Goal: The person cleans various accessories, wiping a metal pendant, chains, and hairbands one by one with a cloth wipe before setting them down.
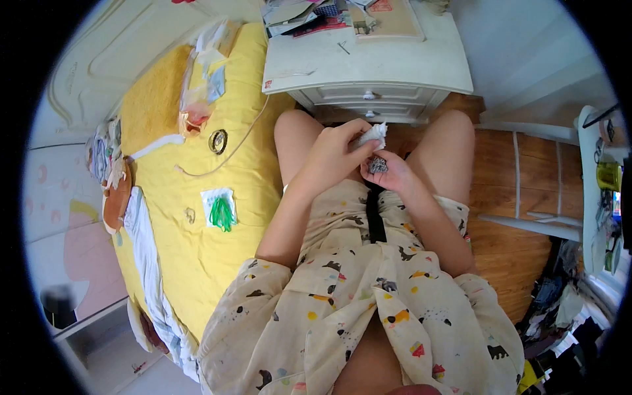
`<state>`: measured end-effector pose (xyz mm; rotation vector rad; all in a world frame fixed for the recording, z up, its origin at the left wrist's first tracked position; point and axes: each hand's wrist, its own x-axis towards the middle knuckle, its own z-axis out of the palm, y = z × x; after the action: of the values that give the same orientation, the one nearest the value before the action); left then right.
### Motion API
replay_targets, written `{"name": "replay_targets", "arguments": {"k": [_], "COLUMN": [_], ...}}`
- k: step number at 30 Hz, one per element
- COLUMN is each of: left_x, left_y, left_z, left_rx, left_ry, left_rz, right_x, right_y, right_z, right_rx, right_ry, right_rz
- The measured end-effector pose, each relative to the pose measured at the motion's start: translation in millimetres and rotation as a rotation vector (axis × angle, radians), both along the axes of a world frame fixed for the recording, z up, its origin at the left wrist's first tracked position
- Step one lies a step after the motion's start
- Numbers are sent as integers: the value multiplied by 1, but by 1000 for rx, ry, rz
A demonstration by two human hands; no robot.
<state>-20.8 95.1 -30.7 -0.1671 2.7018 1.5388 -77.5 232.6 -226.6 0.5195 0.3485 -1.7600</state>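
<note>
My left hand [340, 146] is closed around a white, crinkled packet-like thing [374, 135], whose exact kind I cannot make out. Just below it, my right hand [393, 174] is cupped, fingers curled, with a small dark grey, speckled and shiny bunch [377, 164] in it. The two hands nearly meet above my lap, between my knees. A black strap [375, 220] hangs down beneath them over the patterned shorts.
The yellow bed [178, 243] at left holds a packet of green strands [222, 210], dark rings [218, 141], a cord [230, 153] and plastic bags [194, 115]. Ahead stands a white drawer cabinet [368, 66] bearing papers. A white rack [592, 191] is at right.
</note>
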Motion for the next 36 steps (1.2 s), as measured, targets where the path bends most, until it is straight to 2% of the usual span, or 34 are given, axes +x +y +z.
{"name": "replay_targets", "arguments": {"k": [1, 4, 6, 7, 9, 11, 13, 15, 17, 19, 21, 22, 25, 27, 29, 30, 33, 36], "left_x": [1, 1, 4, 4, 4, 5, 5, 4, 3, 2, 2, 1, 1, 1, 2, 2, 1, 1], "left_y": [-2, -8, -9, -10, -15, -19, -23, -27, -29, -27, -26, -27, -27, -27, -25, -25, -26, -25], "left_z": [-2, -3, -2, -5, -12, -8, -5, -13, -17, -19, -18, -18, -17, -16, -12, -13, -17, -19], "left_rx": [0, 77, 181, 176, 163, 206, 264, 264, 246, 269, 276, 272, 246, 241, 254, 265, 294, 323], "left_ry": [1, -19, -46, -2, 85, 36, -28, -11, -13, 12, 20, 19, 19, 17, 12, 4, -21, -43], "left_rz": [-3, -9, 5, 3, -2, -23, -68, -85, -81, -67, -71, -81, -97, -99, -101, -98, -104, -116], "right_x": [-2, -20, -32, -36, -48, -60, -71, -73, -78, -86, -89, -96, -126, -132, -154, -158, -174, -189], "right_y": [4, 28, 50, 60, 96, 152, 205, 250, 308, 351, 381, 401, 485, 499, 555, 570, 613, 653], "right_z": [0, -6, -2, 13, 67, 104, 133, 172, 196, 229, 256, 265, 265, 272, 263, 264, 262, 249], "right_rx": [15, 277, 348, 380, 590, 872, 902, 1263, 1319, 1467, 1535, 1561, 1520, 1581, 1588, 1641, 1870, 2008], "right_ry": [-6, 511, 481, 466, 681, 1008, 1109, 1190, 1219, 1275, 1226, 1211, 1161, 1114, 1135, 1180, 1225, 1309], "right_rz": [-17, 73, -18, -65, 12, 136, 52, 32, -16, 104, -16, 8, 12, -113, -185, -173, 98, -4]}}
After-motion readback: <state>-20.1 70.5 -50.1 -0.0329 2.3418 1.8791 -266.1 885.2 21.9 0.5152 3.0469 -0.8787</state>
